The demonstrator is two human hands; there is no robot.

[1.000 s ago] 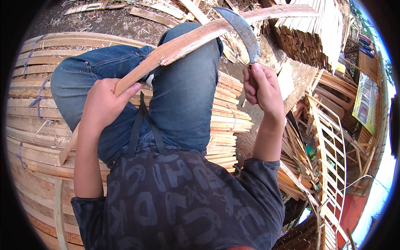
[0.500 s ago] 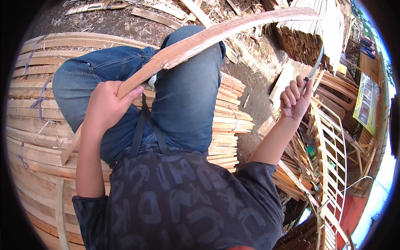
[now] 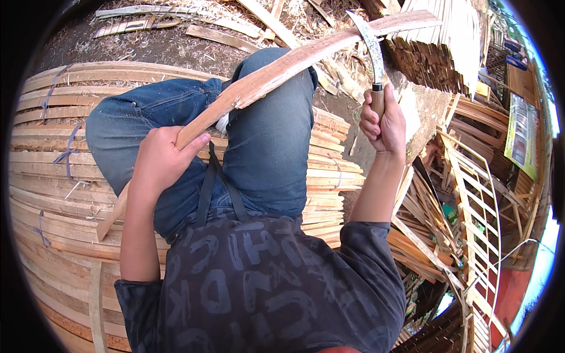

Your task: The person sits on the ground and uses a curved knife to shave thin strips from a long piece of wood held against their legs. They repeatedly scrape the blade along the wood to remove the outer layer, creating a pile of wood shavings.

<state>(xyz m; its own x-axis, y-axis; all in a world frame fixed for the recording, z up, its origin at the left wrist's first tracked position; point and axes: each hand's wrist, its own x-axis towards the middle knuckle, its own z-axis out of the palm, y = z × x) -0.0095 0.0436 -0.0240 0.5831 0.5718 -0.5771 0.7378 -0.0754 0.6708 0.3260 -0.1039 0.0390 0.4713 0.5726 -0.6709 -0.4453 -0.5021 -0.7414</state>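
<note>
A long wooden slat (image 3: 288,67) with a ragged, splintered edge slants up across my jeans, from beside my left forearm to the far right. My left hand (image 3: 163,157) is wrapped round its lower part. My right hand (image 3: 385,123) grips the wooden handle of a sickle (image 3: 374,56), its curved metal blade pointing up and hooking left at the tip. The blade passes in front of the slat's far part; whether they touch I cannot tell.
Stacked boards (image 3: 47,162), some bundled with purple ties, lie beneath and left of me. Wood shavings and scraps (image 3: 220,36) litter the ground ahead. A tall pile of slats (image 3: 438,44) stands far right, with a ladder-like wooden frame (image 3: 471,206) nearer on the right.
My right hand has swung the sickle leftward, from off to the right to the slat's far part. The slat has shifted only slightly in my left hand.
</note>
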